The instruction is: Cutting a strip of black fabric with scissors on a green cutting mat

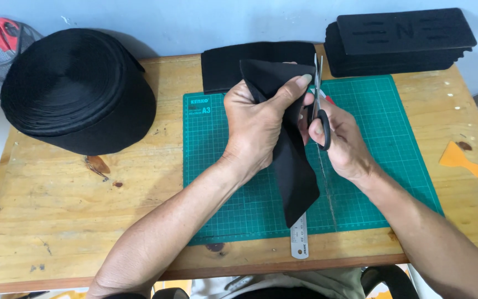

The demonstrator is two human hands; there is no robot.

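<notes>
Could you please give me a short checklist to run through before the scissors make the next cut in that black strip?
1. Left hand grips the black strip firmly: ok.
2. Right hand has its fingers in the scissors handles: ok.
3. Blades meet the strip's edge: cannot tell, the strip hides it.
4. Left thumb is away from the blades: not ok, its tip lies right next to them.
5. Green cutting mat lies under the work: ok.
6. Steel ruler is out of the cutting path: ok, it lies flat on the mat below the strip.
</notes>
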